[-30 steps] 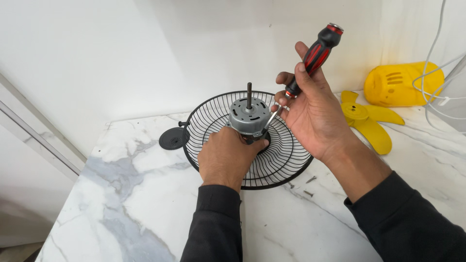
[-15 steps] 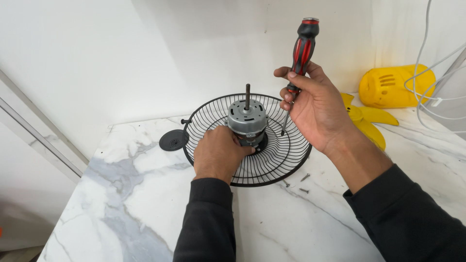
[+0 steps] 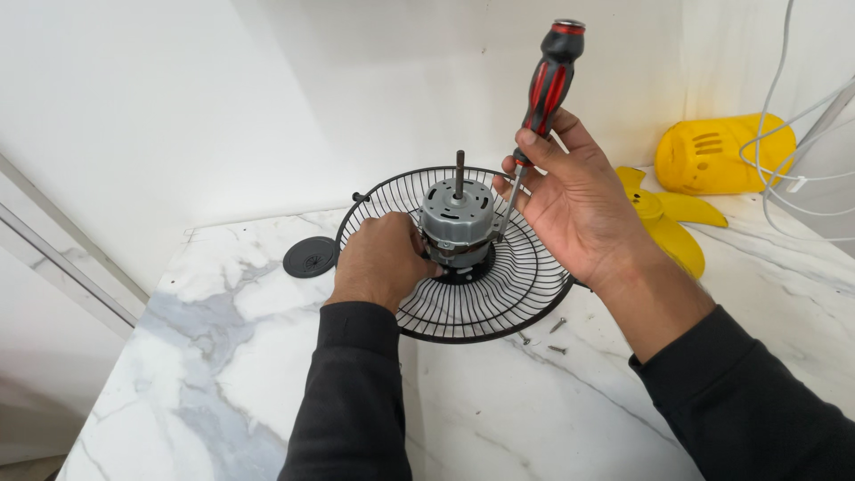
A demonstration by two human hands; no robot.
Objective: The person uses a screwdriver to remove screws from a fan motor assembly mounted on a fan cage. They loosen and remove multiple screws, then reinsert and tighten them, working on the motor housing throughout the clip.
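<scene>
The marble table (image 3: 223, 356) runs up to a white wall at the back, and its near-left edge drops off toward the floor; the widest bare stretch lies in front of the black wire fan guard (image 3: 525, 285) and to its left. To the right the room is tighter: a yellow fan blade (image 3: 672, 227) lies just beside the guard, a yellow housing (image 3: 721, 156) sits behind it, and white cables (image 3: 788, 178) hang down over that corner. A black round cap (image 3: 311, 256) lies near the guard's left rim, and 3 loose screws (image 3: 557, 325) rest by its front edge.

Since half a second ago the screwdriver (image 3: 552, 76) has tipped closer to upright and its tip has come down beside the motor; the left hand has stayed put.

The grey motor (image 3: 456, 223) stands in the middle of the guard, its shaft pointing straight up, ribbed casing facing the camera. The left hand (image 3: 378, 263) is clasped against the motor's left side. The right hand (image 3: 579, 200) grips the red-and-black screwdriver low on its handle, the shank slanting down to the motor's right edge.
</scene>
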